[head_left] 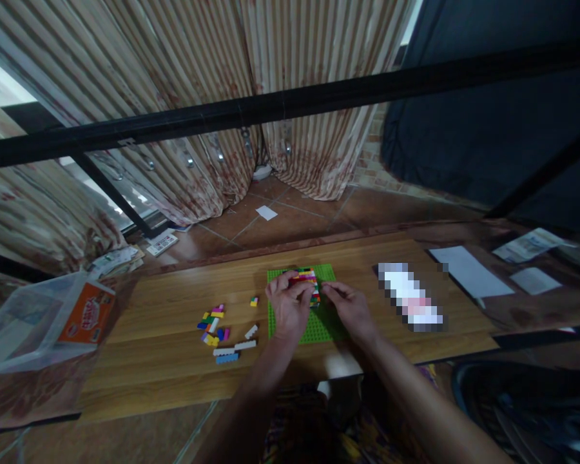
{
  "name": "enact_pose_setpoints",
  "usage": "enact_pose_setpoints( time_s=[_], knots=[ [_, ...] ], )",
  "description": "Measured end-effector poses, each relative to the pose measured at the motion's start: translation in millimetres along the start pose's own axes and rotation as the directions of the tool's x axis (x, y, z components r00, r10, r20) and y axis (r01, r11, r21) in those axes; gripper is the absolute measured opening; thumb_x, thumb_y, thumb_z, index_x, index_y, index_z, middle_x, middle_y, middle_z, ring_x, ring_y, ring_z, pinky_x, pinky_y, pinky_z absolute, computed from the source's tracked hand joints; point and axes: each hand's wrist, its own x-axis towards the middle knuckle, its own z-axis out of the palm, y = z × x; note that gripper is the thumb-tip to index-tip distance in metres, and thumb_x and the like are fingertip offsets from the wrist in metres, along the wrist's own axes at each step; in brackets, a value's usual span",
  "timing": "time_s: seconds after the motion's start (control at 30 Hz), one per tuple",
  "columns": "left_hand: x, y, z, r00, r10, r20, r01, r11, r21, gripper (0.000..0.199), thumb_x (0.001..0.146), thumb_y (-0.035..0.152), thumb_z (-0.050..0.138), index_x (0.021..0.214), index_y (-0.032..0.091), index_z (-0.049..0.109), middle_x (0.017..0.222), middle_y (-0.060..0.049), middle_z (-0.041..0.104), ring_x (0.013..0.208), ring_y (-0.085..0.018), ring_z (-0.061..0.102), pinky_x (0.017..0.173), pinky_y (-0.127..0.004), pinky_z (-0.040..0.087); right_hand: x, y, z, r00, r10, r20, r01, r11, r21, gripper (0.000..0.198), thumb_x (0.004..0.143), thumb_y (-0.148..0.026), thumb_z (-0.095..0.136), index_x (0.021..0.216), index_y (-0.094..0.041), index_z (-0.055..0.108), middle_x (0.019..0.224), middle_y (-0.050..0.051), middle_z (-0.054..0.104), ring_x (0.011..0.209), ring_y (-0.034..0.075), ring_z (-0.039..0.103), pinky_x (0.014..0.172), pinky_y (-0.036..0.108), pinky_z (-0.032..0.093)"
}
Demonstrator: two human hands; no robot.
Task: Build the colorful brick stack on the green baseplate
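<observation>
A green studded baseplate (280, 328) lies on the wooden table. On it stands a small stack of multicoloured toy bricks (314, 277), partly hidden by my left hand (290, 306). The fingers of that hand curl over the stack and grip it. Just right of the stack, above the plate's right side, is my right hand (352, 308), with thumb and fingertips pinched together. Whatever is between those fingertips, if anything, is too small to make out.
Left of the plate lie several loose bricks (214, 324), a yellow-topped piece (254, 301), white bricks (245, 345) and a blue brick (227, 358). A clear plastic bin (43, 303) stands far left. Papers (471, 270) lie right, beyond a pixelated patch. A dark rail (319, 96) crosses behind.
</observation>
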Motion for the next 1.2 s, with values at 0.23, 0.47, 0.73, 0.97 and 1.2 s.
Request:
enact_pose_setpoints(
  time_s=[0.23, 0.47, 0.73, 0.97, 1.2],
  knots=[
    [-1.7, -2.3, 4.6, 0.999, -0.007, -0.037, 0.004, 0.998, -0.057, 0.011, 0.081, 0.024, 0.068, 0.084, 0.031, 0.076, 0.111, -0.002, 0.064, 0.107, -0.021, 0.053, 0.094, -0.041, 0.037, 6.8, -4.8, 8.2, 0.993, 0.095, 0.065, -0.1, 0.992, 0.077, 0.039, 0.06, -0.053, 0.076, 0.074, -0.017, 0.072, 0.065, 0.001, 0.066, 0.058, 0.012, 0.052, 0.056, 0.025, 0.04],
    [0.3, 1.8, 6.3, 0.996, -0.068, -0.059, 0.063, 0.995, -0.084, 0.013, 0.075, 0.019, 0.073, 0.085, 0.026, 0.074, 0.111, -0.003, 0.063, 0.108, -0.022, 0.053, 0.096, -0.041, 0.04, 7.9, -9.9, 9.9, 0.989, 0.119, 0.083, -0.122, 0.992, 0.035, 0.038, 0.06, -0.052, 0.076, 0.074, -0.017, 0.071, 0.066, 0.001, 0.066, 0.058, 0.011, 0.052, 0.055, 0.024, 0.037],
    [2.3, 5.7, 6.2, 0.992, -0.12, -0.042, 0.115, 0.988, -0.106, 0.015, 0.076, 0.02, 0.072, 0.09, 0.024, 0.073, 0.115, -0.005, 0.062, 0.112, -0.023, 0.052, 0.098, -0.043, 0.039, 13.9, -16.2, 13.2, 0.975, 0.213, 0.07, -0.214, 0.977, 0.017, 0.037, 0.053, -0.047, 0.079, 0.07, -0.016, 0.07, 0.061, 0.0, 0.066, 0.051, 0.011, 0.052, 0.048, 0.023, 0.038],
    [0.6, 6.9, 5.2, 0.993, -0.12, -0.015, 0.119, 0.991, -0.052, 0.017, 0.077, 0.019, 0.07, 0.093, 0.026, 0.072, 0.118, -0.005, 0.062, 0.113, -0.024, 0.052, 0.097, -0.045, 0.039, 18.1, -9.2, 15.0, 0.99, 0.124, 0.059, -0.121, 0.991, -0.066, 0.038, 0.056, -0.049, 0.076, 0.075, -0.016, 0.07, 0.066, 0.002, 0.069, 0.053, 0.012, 0.056, 0.05, 0.024, 0.042],
    [-3.5, 6.4, -16.2, 0.996, -0.089, -0.007, 0.088, 0.995, -0.053, 0.019, 0.084, 0.023, 0.061, 0.103, 0.022, 0.066, 0.122, -0.008, 0.06, 0.113, -0.024, 0.053, 0.098, -0.045, 0.041, 10.8, -13.9, 6.9, 0.994, 0.08, 0.076, -0.076, 0.996, -0.05, 0.045, 0.061, -0.058, 0.073, 0.075, -0.016, 0.069, 0.064, 0.002, 0.067, 0.053, 0.013, 0.055, 0.05, 0.024, 0.042]
  ],
)
